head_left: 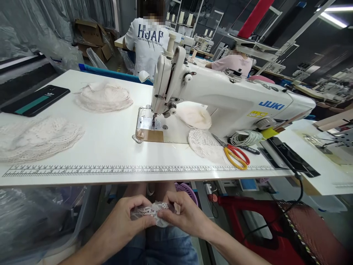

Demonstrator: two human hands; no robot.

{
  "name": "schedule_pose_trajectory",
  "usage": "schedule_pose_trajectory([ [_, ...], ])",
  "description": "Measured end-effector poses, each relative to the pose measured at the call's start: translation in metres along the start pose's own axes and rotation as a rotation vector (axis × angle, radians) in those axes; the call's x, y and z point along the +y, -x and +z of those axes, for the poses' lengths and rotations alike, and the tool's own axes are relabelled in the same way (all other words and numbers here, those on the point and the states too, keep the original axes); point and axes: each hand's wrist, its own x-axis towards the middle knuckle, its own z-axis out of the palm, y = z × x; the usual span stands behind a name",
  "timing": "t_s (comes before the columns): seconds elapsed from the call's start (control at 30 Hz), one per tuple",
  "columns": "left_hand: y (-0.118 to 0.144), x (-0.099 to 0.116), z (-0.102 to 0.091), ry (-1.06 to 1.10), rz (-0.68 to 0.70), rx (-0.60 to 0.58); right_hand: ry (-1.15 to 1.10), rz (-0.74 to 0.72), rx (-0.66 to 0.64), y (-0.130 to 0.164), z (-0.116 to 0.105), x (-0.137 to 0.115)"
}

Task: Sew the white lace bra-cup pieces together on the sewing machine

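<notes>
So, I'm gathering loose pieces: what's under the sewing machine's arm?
A pale cloth piece lies under the arm. Whatever lies beneath it is covered, and the arm blocks the view farther back.

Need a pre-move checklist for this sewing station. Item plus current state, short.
1. Lace piece held by both hands: ok, left hand and right hand both pinch it.
2. Hands away from the needle: ok, both are in front of the table edge.
3. Needle plate free of fabric: ok, none seen on it.
4. Scissors clear of the loose lace: not ok, they lie at its edge, seemingly overlapping.
5. Sewing machine powered: cannot tell.
</notes>
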Motion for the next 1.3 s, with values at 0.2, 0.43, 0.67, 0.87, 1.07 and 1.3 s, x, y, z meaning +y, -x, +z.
schedule_pose_trajectory([
  [0.2,-0.003,0.001,0.005,0.028,0.019,0.045,0.056,-0.017,0.021,0.0,0.002,0.001],
  [0.43,0.001,0.007,0.003,0.07,0.081,0.093,-0.046,-0.029,0.005,-0.003,0.003,-0.005],
  [0.67,-0.002,-0.001,-0.009,0.252,0.115,0.0,-0.262,0.017,-0.148,-0.007,-0.001,-0.009],
  [0.87,0.005,-0.002,-0.017,0.469,-0.057,-0.079,-0.489,0.136,-0.188,-0.004,-0.004,-0.008],
  [1.07,0.003,-0.001,-0.015,0.508,-0.069,-0.066,-0.453,0.137,-0.231,0.006,-0.011,-0.009],
  [1.3,-0.001,0.011,-0.014,0.289,0.044,-0.107,-0.34,0.019,-0.208,-0.006,-0.008,-0.01],
])
